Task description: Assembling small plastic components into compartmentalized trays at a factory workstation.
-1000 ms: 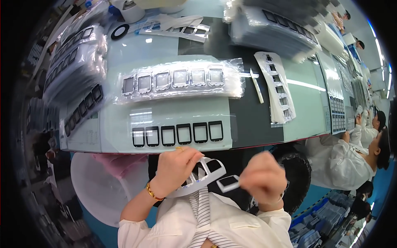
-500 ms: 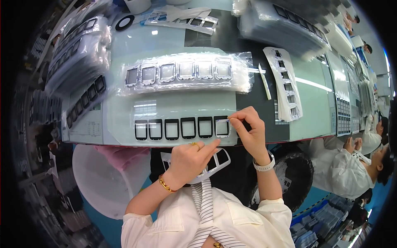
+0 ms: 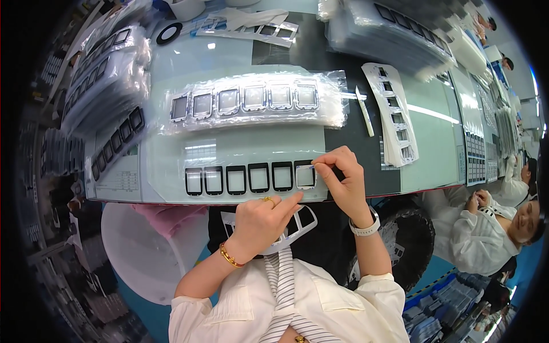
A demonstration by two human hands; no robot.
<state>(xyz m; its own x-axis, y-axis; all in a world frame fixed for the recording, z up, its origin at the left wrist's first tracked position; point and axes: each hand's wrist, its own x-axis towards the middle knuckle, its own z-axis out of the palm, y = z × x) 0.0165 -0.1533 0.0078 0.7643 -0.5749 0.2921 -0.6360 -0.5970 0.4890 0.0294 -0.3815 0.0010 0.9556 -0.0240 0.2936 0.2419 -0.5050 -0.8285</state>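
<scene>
A row of black rectangular frames lies along the near edge of the glass-topped table. On the rightmost one, a thin white frame-shaped piece lies over the black border. My right hand pinches that piece at its upper right corner, thumb and index finger together. My left hand is below the table edge, closed round a white strip with dark windows. Its index finger stretches to the table edge, just under the rightmost frame. The palm hides part of the strip.
A clear-wrapped stack of framed panels lies mid-table. Right of it are a white-handled knife and a stack of white windowed strips. Tall wrapped stacks stand left and back right. A white tub is below left; a co-worker sits right.
The white piece now covers the sides and bottom of the rightmost black frame, where the bottom showed black before. Both hands stay almost in place.
</scene>
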